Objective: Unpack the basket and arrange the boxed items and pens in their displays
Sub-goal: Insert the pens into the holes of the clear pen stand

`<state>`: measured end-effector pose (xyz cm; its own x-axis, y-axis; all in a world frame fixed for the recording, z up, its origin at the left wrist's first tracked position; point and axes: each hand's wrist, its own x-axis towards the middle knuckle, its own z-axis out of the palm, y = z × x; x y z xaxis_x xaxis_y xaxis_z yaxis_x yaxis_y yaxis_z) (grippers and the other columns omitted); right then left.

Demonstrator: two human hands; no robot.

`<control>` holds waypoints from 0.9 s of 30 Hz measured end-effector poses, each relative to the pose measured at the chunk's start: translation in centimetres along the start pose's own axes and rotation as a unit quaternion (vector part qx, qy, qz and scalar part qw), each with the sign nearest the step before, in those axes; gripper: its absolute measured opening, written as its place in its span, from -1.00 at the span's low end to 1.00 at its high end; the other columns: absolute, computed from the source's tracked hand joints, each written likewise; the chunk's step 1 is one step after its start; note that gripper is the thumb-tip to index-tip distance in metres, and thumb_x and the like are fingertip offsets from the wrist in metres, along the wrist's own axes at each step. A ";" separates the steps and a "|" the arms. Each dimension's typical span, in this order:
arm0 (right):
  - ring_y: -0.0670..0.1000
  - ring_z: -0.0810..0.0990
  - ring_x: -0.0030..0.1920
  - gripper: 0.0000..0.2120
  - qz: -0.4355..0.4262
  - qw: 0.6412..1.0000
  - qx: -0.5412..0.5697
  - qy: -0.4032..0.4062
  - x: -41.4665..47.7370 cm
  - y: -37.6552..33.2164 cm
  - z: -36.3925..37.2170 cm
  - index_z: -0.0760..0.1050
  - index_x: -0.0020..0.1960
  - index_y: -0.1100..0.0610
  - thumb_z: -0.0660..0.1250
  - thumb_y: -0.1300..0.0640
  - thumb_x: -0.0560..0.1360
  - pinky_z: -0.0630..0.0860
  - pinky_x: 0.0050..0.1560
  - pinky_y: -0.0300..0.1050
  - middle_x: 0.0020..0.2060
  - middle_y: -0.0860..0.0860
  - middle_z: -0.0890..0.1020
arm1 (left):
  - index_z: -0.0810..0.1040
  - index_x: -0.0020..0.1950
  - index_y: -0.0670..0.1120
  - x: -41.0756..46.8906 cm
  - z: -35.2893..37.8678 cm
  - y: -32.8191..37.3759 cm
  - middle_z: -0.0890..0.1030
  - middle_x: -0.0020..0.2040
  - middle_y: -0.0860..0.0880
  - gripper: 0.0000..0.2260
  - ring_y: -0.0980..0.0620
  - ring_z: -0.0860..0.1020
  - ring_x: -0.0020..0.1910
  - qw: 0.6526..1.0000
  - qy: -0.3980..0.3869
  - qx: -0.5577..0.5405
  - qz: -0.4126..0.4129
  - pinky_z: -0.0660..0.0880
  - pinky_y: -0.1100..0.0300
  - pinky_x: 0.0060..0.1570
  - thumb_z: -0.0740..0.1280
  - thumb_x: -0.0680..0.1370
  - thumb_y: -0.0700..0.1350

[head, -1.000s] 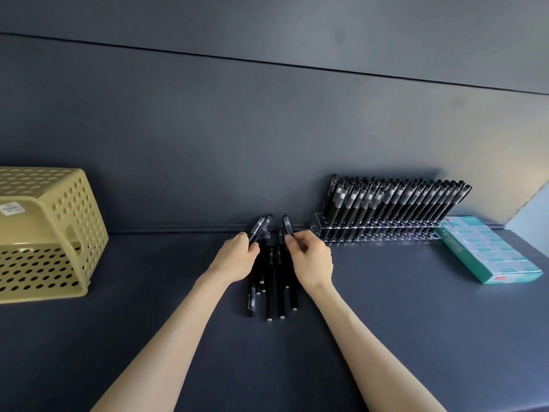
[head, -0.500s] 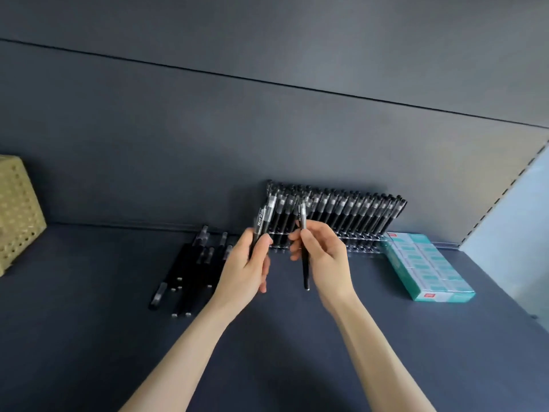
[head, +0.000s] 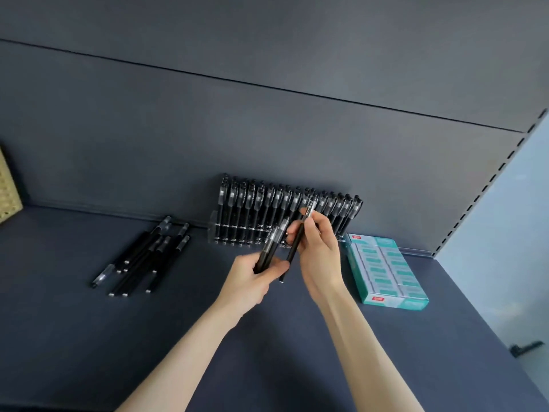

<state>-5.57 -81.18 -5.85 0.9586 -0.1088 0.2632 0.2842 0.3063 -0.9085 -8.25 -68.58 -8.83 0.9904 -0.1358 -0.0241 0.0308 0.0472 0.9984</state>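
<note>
left hand (head: 252,281): curled round small bunch of pens (head: 271,246), caps tilted toward 1 o'clock
right hand (head: 319,251): pinching single pen (head: 293,249) near cap end, tip down at 7 o'clock, just beside bunch
pen rack (head: 246,215): 12 o'clock of both hands, against back wall, row of black pens standing
loose pens (head: 142,260): flat on shelf (head: 89,337), 9 o'clock of left hand, well apart
teal box (head: 386,269): 3 o'clock of right hand, near rack's right end
basket (head: 7,188): corner only, 9 o'clock frame edge
</note>
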 end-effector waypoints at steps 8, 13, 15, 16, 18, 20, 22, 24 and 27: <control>-0.18 0.51 -0.25 -0.89 -0.013 0.990 -0.142 0.023 1.1 0.0 0.2 0.47 -0.05 0.09 0.23 0.07 0.58 0.45 -0.16 -0.37 -0.32 -0.13 0.57 | 0.56 -0.25 -0.17 1.6 -1.7 -0.3 0.39 -0.51 0.08 -0.83 0.15 0.29 -0.56 0.995 0.017 0.087 0.049 0.22 0.35 -0.55 0.44 0.46 -0.10; 0.16 0.46 -0.27 -0.88 -0.108 0.957 -0.265 0.055 3.0 -0.2 0.8 0.47 -0.08 0.20 0.25 0.15 0.57 0.46 -0.16 -0.02 -0.32 0.13 0.49 | 0.43 -0.30 -0.14 2.7 -3.8 -0.3 0.30 -0.49 0.09 -0.70 0.12 0.25 -0.49 0.991 0.077 0.086 0.067 0.20 0.31 -0.49 0.39 0.50 0.01; 0.10 0.53 -0.23 -0.91 -0.141 0.950 -0.266 0.086 3.9 -0.3 1.5 0.45 0.03 0.06 0.28 0.20 0.55 0.51 -0.11 -0.10 -0.29 -0.03 0.52 | 0.31 -0.28 -0.20 3.0 -4.5 -0.5 0.24 -0.43 -0.06 -0.62 0.02 0.19 -0.43 0.988 0.114 0.067 0.079 0.15 0.21 -0.46 0.32 0.55 0.04; 0.03 0.55 -0.21 -0.82 -0.163 0.944 -0.270 0.095 4.3 -0.4 1.8 0.43 0.10 0.01 0.29 0.21 0.55 0.50 -0.11 -0.24 -0.26 -0.08 0.54 | 0.32 -0.23 -0.26 3.1 -4.7 -0.7 0.24 -0.40 -0.10 -0.61 -0.03 0.17 -0.41 0.987 0.127 0.054 0.087 0.14 0.20 -0.47 0.29 0.57 0.03; -0.04 0.56 -0.20 -0.74 -0.199 0.931 -0.288 0.100 5.1 -0.4 2.4 0.40 0.18 -0.03 0.29 0.21 0.55 0.43 -0.14 -0.40 -0.21 -0.10 0.56 | 0.40 -0.06 -0.34 3.1 -4.8 -1.0 0.26 -0.38 -0.11 -0.64 -0.04 0.17 -0.41 0.984 0.140 0.038 0.102 0.13 0.24 -0.51 0.23 0.61 0.00; -0.12 0.55 -0.21 -0.72 -0.220 0.923 -0.300 0.095 5.6 -0.3 3.0 0.37 0.18 -0.07 0.28 0.21 0.55 0.43 -0.15 -0.42 -0.20 -0.12 0.56 | 0.41 0.01 -0.36 3.1 -4.8 -1.3 0.26 -0.38 -0.11 -0.64 -0.03 0.17 -0.42 0.982 0.146 0.038 0.115 0.13 0.22 -0.51 0.19 0.62 -0.02; -0.13 0.55 -0.22 -0.73 -0.229 0.919 -0.309 0.090 6.0 0.1 3.5 0.39 0.18 -0.03 0.29 0.22 0.54 0.44 -0.14 -0.39 -0.21 -0.12 0.56 | 0.44 0.00 -0.31 3.3 -4.9 -1.5 0.26 -0.40 -0.12 -0.67 0.00 0.18 -0.44 0.979 0.157 0.038 0.123 0.15 0.22 -0.51 0.18 0.63 -0.02; -0.15 0.55 -0.22 -0.75 -0.236 0.910 -0.329 0.090 6.3 0.5 3.6 0.41 0.20 0.06 0.29 0.21 0.54 0.45 -0.13 -0.37 -0.22 -0.13 0.55 | 0.50 -0.03 -0.21 3.5 -4.8 -1.6 0.27 -0.42 -0.08 -0.72 0.04 0.20 -0.46 0.979 0.159 0.031 0.122 0.18 0.23 -0.52 0.17 0.63 0.00; -0.22 0.54 -0.21 -0.75 -0.236 0.900 -0.355 0.091 6.4 1.2 3.4 0.42 0.20 0.07 0.30 0.19 0.54 0.44 -0.12 -0.41 -0.22 -0.19 0.54 | 0.45 -0.03 -0.29 3.4 -4.6 -1.9 0.27 -0.44 -0.05 -0.67 0.03 0.21 -0.46 0.980 0.147 0.029 0.129 0.19 0.25 -0.52 0.17 0.63 0.00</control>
<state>0.93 -78.29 -4.15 0.6968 -0.2408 0.6756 0.5138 -0.4897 -0.7044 -4.30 -64.62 -11.01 0.9607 0.1646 0.2235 -0.2243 -0.0140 0.9744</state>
